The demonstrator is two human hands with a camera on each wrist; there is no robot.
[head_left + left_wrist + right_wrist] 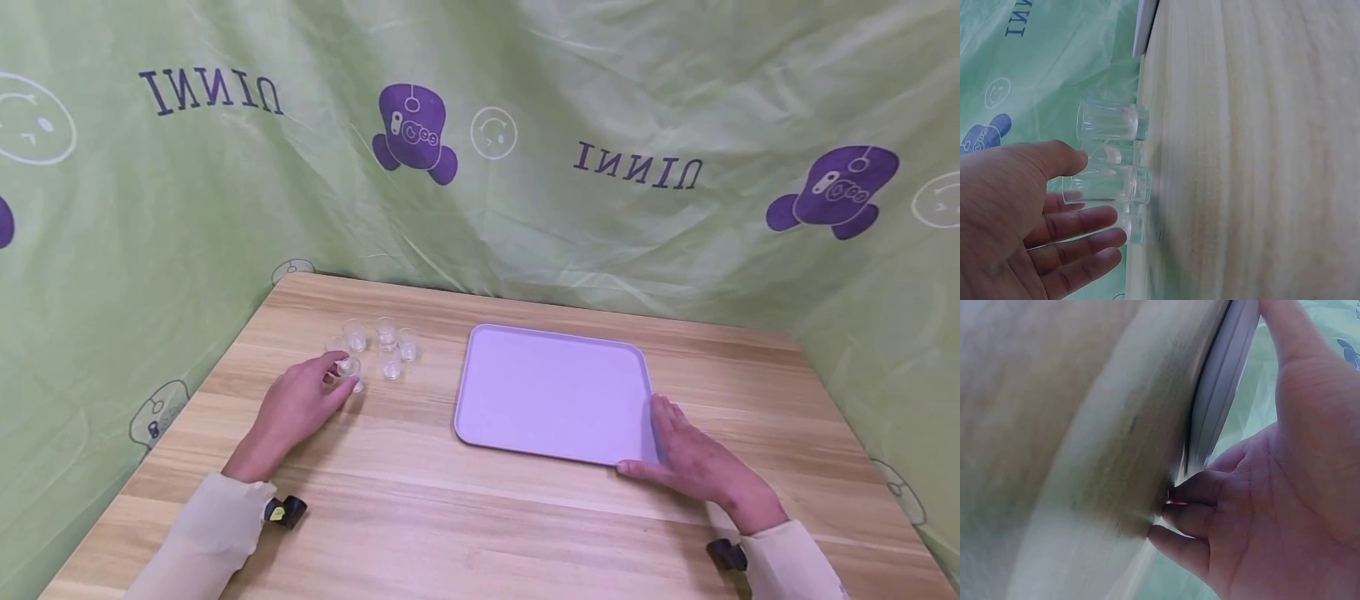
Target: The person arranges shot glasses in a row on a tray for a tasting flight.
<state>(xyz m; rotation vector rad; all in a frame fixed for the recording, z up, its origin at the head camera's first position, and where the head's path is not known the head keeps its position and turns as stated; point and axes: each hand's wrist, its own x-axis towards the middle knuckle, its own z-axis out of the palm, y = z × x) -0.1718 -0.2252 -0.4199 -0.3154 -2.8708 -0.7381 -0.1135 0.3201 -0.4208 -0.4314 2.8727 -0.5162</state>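
Green curtain [525, 242], crowding glasses [390, 363], left hand [302, 400] pinching glass [350, 368], right hand [693, 457] spread against tray [551, 392]

Looking down on a wood-grain table [450, 525], striped from left edge to right edge in pale and darker brown. Over to the far left corner, and right into a tight cluster of small clear shot glasses [390, 363], standing upright. Now across to a rectangular lilac tray [555, 396], lying flat, low rim up, near the far edge, well in from the right edge, well apart from the glassware.
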